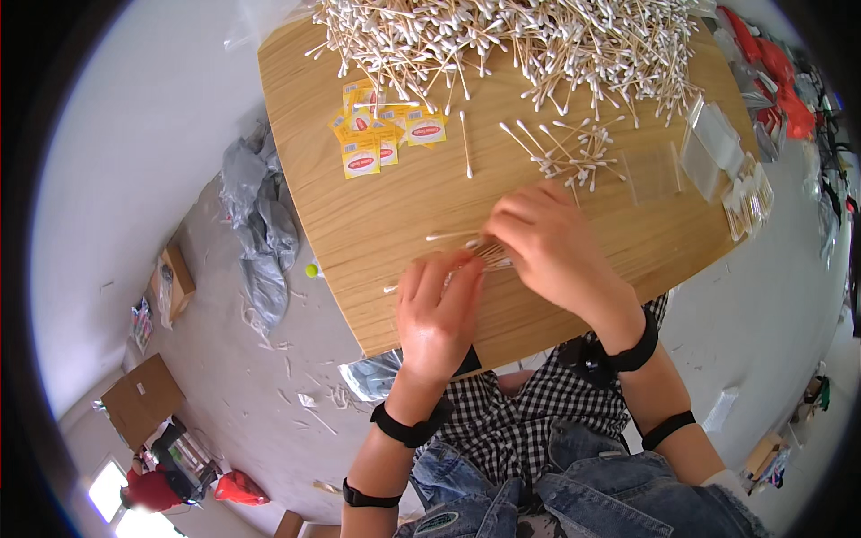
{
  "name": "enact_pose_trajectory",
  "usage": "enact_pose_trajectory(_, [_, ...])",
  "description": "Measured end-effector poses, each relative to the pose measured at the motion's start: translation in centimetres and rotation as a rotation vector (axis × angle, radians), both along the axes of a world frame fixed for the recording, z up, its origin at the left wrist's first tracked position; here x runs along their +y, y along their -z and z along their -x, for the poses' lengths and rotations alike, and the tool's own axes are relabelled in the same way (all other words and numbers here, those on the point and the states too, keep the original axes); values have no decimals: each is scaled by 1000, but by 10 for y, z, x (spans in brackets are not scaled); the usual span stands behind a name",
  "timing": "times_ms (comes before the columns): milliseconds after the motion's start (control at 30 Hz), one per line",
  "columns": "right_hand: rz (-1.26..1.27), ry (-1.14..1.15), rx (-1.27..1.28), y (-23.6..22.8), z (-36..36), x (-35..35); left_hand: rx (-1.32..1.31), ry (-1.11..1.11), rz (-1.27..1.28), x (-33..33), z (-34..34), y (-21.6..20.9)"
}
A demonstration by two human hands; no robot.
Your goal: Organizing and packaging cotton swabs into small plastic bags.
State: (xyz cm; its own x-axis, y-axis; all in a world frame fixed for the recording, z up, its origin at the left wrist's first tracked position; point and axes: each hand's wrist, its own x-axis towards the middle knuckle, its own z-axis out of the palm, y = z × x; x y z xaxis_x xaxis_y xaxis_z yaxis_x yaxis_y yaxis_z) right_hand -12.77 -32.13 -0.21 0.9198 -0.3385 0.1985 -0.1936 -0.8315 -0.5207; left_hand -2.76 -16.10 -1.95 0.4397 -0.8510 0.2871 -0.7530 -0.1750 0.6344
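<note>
Both hands are close together over the near part of the wooden table, with fingers bent. A small bunch of cotton swabs (491, 255) lies between them, partly hidden by the fingers. My left hand (437, 314) closes on the left end of this bunch; my right hand (549, 244) pinches it from the right and above. One loose swab (445, 236) lies just beyond the left fingers, and another tip (389, 290) shows left of that hand. Farther off is a small scattered pile of swabs (578, 157), near the right hand.
A big heap of cotton swabs (520, 45) covers the table's far side. Yellow paper cards (361, 160) lie at left. Flat clear plastic bags (704, 148) and swab-filled bags (749, 202) sit at the right edge. Grey plastic (260, 233) lies on the floor; a person in red (152, 487) is far left.
</note>
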Motion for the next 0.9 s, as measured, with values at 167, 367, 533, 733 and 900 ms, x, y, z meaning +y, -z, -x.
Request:
enact_pose_trajectory(167, [-215, 88, -45, -2, 18, 4, -21, -131, -99, 8, 9, -4])
enact_pose_trajectory(367, [-221, 193, -77, 2, 43, 1, -89, 43, -317, -6, 31, -4])
enact_pose_trajectory(533, [-159, 222, -104, 11, 45, 14, -249, 19, -410, -21, 36, 14])
enact_pose_trajectory(733, [-221, 381, -237, 21, 47, 21, -362, -112, -453, -41, 43, 17])
enact_pose_trajectory(900, [-194, 450, -332, 33, 62, 27, -274, -23, -509, -1, 73, 9])
